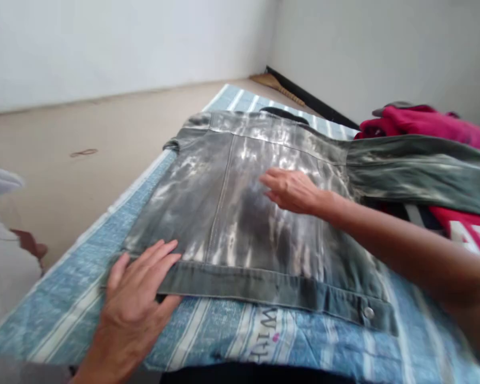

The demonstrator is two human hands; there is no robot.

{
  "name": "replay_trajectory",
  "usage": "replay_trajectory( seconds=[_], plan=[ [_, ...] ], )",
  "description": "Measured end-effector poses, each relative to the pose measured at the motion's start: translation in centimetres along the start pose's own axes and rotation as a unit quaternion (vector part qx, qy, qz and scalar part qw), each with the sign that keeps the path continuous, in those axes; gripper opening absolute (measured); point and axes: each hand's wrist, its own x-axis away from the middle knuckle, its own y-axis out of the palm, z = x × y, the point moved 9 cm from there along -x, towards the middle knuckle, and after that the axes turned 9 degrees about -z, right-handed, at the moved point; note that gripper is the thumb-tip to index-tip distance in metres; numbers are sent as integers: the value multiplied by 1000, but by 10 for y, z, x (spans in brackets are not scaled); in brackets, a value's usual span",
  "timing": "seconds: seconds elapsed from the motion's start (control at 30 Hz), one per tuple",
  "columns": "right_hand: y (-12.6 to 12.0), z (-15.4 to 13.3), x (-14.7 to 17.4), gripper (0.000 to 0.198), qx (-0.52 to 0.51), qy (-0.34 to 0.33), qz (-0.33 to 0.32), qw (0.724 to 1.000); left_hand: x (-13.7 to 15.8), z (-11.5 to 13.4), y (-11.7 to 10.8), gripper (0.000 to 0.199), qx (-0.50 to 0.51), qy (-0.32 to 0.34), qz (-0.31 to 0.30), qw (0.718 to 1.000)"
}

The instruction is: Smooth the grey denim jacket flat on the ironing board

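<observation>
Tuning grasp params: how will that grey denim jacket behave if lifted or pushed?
The denim jacket would probably drape rather than hold shape: its sleeve sags over the clothes pile. Likely heavyish; thick seamed hem. Under the left hand and right hand, pushing may bunch it on the striped cloth.

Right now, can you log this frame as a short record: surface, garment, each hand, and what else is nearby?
surface: blue striped cloth
garment: grey washed denim jacket, spread flat, back up
left hand: flat, on the jacket's lower left hem corner
right hand: flat, on the jacket's middle
sleeve: stretched out to the right
nearby: red clothes at the right edge
</observation>
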Motion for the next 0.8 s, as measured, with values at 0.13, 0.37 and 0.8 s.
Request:
replay_trajectory(
  seconds=[0.13, 0.37, 0.8],
  plan=[
    [19, -54, 72, 26, -84, -69, 65, 992, 0, -1, 3, 31, -4, 15, -9, 1000],
    [94, -90, 163, 73, -133, -48, 98, 985, 4, -12, 13, 51, -9, 21, -35, 999],
    [104, -95, 176, 66, -92, -79, 125, 985, 0, -42, 9, 67, 40, 8, -161, 986]
  ],
)
